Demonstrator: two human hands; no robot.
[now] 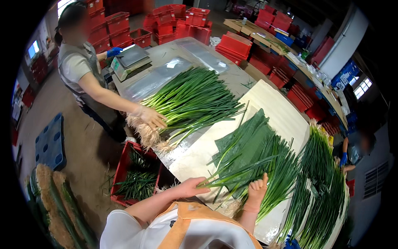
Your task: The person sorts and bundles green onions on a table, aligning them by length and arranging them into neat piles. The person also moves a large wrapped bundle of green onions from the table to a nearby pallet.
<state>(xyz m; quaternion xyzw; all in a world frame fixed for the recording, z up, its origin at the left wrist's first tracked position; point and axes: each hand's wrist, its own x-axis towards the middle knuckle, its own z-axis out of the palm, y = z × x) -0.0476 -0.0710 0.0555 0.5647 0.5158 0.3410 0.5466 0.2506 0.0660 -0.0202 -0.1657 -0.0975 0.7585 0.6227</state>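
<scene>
A few green onion stalks (224,179) are in my left hand (196,186), gripped near their pale ends, with the leaves reaching right. My right hand (257,188) is over the left edge of a pile of green onions (279,174); its fingers look curled, and whether they hold a stalk is unclear. Between and beyond my hands lies a dark green cloth (245,149) on a pale board (199,152). Across the table a co-worker's hand (152,117) touches the root end of a large heap of green onions (192,99).
A digital scale (132,60) and plastic bags (158,76) occupy the table's far side. Below its left edge a red crate (119,180) holds green trimmings. More green onions (323,174) lie at the right, near another co-worker (357,149). Stacked red crates (118,28) stand behind.
</scene>
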